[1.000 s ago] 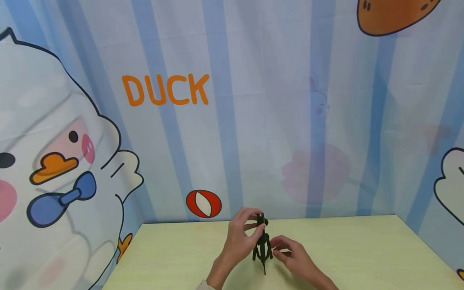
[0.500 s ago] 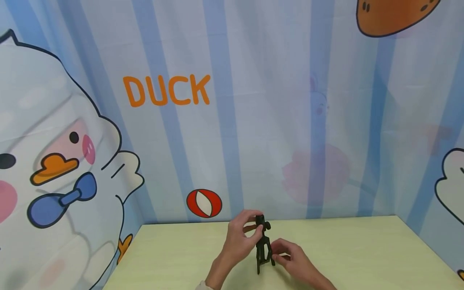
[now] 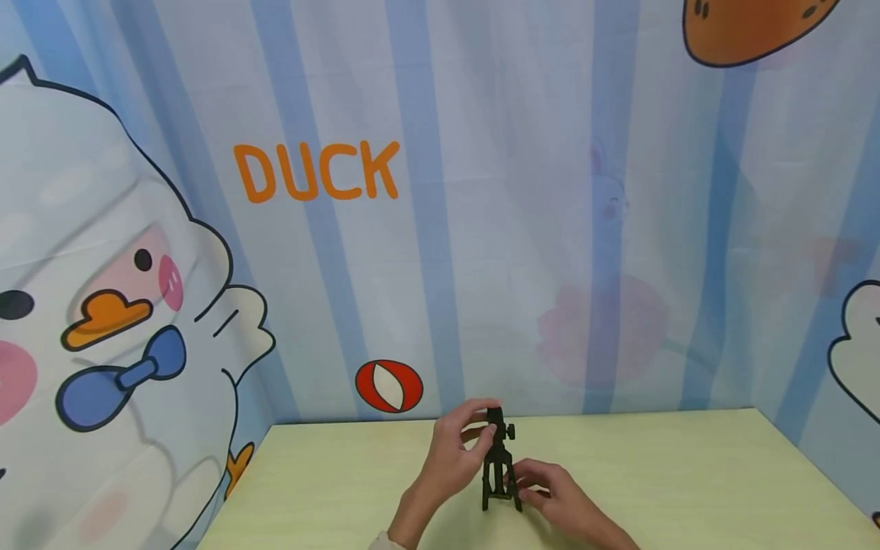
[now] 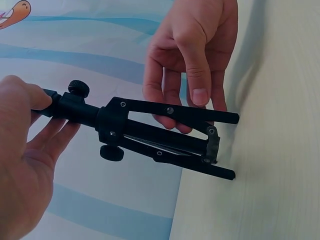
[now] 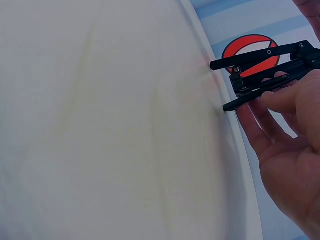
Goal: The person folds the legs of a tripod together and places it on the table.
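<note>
A small black tabletop tripod [image 3: 498, 475] stands upright between both hands, its legs spread a little. My left hand [image 3: 450, 457] pinches the top of its column between thumb and fingers. Lower down, my right hand [image 3: 564, 500] holds one leg, thumb on one side and fingers behind, as the right wrist view shows. Two round knobs, an upper knob [image 4: 79, 89] and a lower knob [image 4: 112, 152], stick out from the column in the left wrist view. Hinged braces join the legs to the column. The leg tips are close over the tabletop.
The pale yellow table [image 3: 687, 473] extends to both sides of the hands. Behind it hangs a blue-striped curtain [image 3: 509, 229] printed with a large duck [image 3: 117, 458], the word DUCK and a red ball [image 3: 389, 386].
The tripod has turned about its upright axis, so its legs face differently and the upper knob now shows on the right. Both hands have stayed nearly in place.
</note>
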A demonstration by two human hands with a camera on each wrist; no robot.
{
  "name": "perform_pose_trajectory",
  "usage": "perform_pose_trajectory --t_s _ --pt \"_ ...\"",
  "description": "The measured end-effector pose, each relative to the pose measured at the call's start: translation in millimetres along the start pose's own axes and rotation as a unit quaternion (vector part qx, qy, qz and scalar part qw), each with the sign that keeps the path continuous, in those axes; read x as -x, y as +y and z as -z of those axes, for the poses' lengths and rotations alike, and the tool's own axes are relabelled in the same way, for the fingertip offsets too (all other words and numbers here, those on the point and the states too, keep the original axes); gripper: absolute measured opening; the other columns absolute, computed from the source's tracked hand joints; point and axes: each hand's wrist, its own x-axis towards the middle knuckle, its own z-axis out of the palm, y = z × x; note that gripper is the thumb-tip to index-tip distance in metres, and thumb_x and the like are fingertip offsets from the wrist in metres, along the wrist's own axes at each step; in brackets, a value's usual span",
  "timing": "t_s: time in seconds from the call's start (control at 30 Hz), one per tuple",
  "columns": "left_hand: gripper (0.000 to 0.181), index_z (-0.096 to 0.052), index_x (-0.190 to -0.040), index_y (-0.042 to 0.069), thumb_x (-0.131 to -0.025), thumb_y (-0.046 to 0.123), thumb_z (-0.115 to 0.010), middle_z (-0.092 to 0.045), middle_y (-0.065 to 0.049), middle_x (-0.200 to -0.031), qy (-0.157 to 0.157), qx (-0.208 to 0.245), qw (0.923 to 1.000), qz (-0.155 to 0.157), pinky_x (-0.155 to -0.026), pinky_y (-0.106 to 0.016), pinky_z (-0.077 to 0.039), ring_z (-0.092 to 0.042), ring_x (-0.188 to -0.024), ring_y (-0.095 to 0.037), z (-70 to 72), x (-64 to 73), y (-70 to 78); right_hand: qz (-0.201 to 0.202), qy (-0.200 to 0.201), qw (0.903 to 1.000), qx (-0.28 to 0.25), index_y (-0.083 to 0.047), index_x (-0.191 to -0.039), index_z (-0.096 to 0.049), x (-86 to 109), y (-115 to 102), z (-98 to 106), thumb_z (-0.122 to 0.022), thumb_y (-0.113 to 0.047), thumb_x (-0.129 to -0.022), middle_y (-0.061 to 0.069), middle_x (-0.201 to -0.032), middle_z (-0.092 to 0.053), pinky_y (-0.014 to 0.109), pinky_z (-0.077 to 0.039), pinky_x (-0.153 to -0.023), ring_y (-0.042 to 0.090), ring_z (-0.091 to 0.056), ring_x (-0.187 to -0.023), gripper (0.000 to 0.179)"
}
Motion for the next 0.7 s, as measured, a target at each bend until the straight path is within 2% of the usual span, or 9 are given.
perform_pose_trajectory --t_s 0.13,0.3,0.5,0.7 --pt "0.039 -0.068 -0.13 0.017 -0.099 -0.006 -0.063 -0.068 -0.002 -0.13 -0.004 0.005 0.9999 0.01 -0.092 -0.031 -0.059 -0.07 -0.114 -0.028 0.0 0.1 0.5 0.01 -0.012 0.9999 -0.002 0.001 -0.121 -0.067 0.6 0.6 2.0 -0.061 0.007 -0.099 0.021 -0.117 -0.069 0.03 -0.058 -0.089 0.028 -0.07 -0.104 0.024" --pt "0.04 -0.067 -0.131 0.019 -0.1 -0.005 -0.062 -0.068 -0.002 -0.131 -0.01 0.007 0.9998 0.018 -0.093 -0.031 -0.058 -0.07 -0.115 -0.027 -0.2 0.3 -0.4 -0.007 -0.019 0.9998 -0.001 -0.001 -0.12 -0.068 0.6 2.1 2.8 -0.062 0.007 -0.098 0.018 -0.117 -0.068 0.029 -0.058 -0.087 0.027 -0.069 -0.103 0.024" --pt "0.038 -0.065 -0.132 0.019 -0.101 -0.004 -0.061 -0.067 -0.004 -0.131 -0.015 0.004 0.9998 0.012 -0.092 -0.031 -0.059 -0.07 -0.115 -0.025 -1.6 0.6 -1.3 -0.02 -0.023 0.9995 0.005 -0.003 -0.12 -0.068 -0.1 2.6 3.1 -0.062 0.004 -0.1 0.014 -0.116 -0.068 0.027 -0.058 -0.086 0.025 -0.069 -0.103 0.023" --pt "0.037 -0.064 -0.132 0.017 -0.101 -0.003 -0.06 -0.067 -0.007 -0.13 -0.01 -0.001 0.9999 -0.003 -0.09 -0.031 -0.06 -0.07 -0.112 -0.022 -3.8 0.7 -3.4 -0.007 -0.018 0.9998 0.008 -0.003 -0.12 -0.068 0.5 5.0 1.6 -0.063 0.005 -0.099 0.015 -0.114 -0.069 0.029 -0.059 -0.084 0.024 -0.069 -0.101 0.022"
